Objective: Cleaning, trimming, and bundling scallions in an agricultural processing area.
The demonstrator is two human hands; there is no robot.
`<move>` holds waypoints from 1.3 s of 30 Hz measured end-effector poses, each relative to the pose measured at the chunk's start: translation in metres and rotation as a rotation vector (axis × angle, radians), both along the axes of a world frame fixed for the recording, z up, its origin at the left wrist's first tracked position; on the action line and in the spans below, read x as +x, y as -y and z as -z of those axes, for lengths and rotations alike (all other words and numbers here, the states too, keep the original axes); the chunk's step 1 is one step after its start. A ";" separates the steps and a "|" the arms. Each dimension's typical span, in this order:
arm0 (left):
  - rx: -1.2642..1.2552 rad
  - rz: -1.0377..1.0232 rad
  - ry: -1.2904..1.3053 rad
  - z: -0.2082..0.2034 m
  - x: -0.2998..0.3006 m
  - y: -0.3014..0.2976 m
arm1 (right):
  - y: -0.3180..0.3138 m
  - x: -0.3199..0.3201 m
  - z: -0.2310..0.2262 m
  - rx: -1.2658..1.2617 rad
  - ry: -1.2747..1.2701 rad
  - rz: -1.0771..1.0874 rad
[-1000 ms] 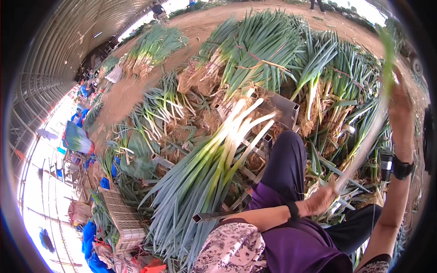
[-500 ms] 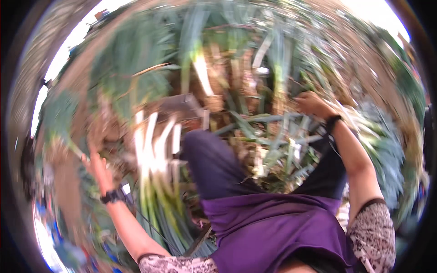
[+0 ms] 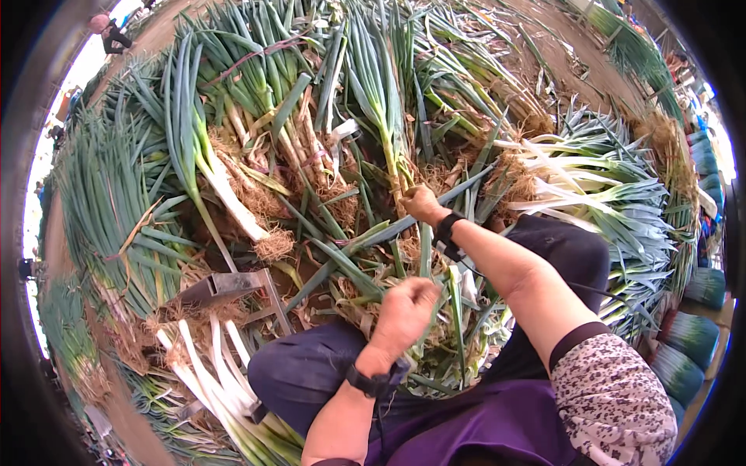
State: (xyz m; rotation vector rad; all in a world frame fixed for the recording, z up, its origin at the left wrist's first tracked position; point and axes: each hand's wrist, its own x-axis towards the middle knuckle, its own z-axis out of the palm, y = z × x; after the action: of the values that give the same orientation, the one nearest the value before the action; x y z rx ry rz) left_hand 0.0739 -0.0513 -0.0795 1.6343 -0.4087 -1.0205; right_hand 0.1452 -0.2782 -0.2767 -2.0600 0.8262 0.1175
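My right hand point(image 3: 423, 203) is closed round the lower stem of an untrimmed leek point(image 3: 382, 97), whose green leaves point away from me. Closer to my lap is my left hand point(image 3: 404, 314), its fingers curled in. Whatever it may hold is hidden. Below that hand lie torn leaves and peelings point(image 3: 365, 314). A peeled leek with a white shaft point(image 3: 237, 198) and bushy roots rests ahead and to the left. Beside my left knee stands a grey metal frame point(image 3: 233, 283), with several peeled white leeks point(image 3: 206, 373) lying near it.
Unpeeled leeks point(image 3: 116, 202) are heaped at the left and bundles point(image 3: 264, 78) lie ahead. Peeled leeks point(image 3: 575, 182) with roots form a pile at the right. Farther right are several green-topped bundles point(image 3: 688, 338). A person point(image 3: 113, 33) is in the far left distance.
My left hand has come from the far left to the middle, in front of my lap. The right hand now grips a leek's stem. The view has swung round and is sharper.
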 end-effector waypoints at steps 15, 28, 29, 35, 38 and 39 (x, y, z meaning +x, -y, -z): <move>0.221 0.007 1.117 0.045 0.052 0.020 | -0.008 -0.017 0.019 -0.334 0.237 -0.717; 0.098 -0.391 0.520 0.035 0.066 0.020 | -0.100 -0.166 -0.213 0.195 0.295 -0.036; 0.058 -0.374 0.180 0.038 0.082 0.026 | -0.115 -0.187 -0.214 0.207 0.235 -0.087; -0.482 -0.559 -0.583 0.084 0.123 0.071 | -0.161 -0.268 -0.246 0.241 0.187 -0.267; -0.460 -0.513 -0.666 0.070 0.115 0.073 | -0.155 -0.282 -0.214 0.345 0.040 -0.342; -0.445 -0.504 -0.657 0.058 0.109 0.072 | -0.150 -0.275 -0.222 0.456 -0.037 -0.411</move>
State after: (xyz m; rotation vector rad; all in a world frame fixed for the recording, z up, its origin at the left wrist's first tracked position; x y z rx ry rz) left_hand 0.1828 -0.1236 -0.1379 0.8645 0.2064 -0.9271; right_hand -0.1302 -0.1277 -0.0549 -1.7639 0.3419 0.5223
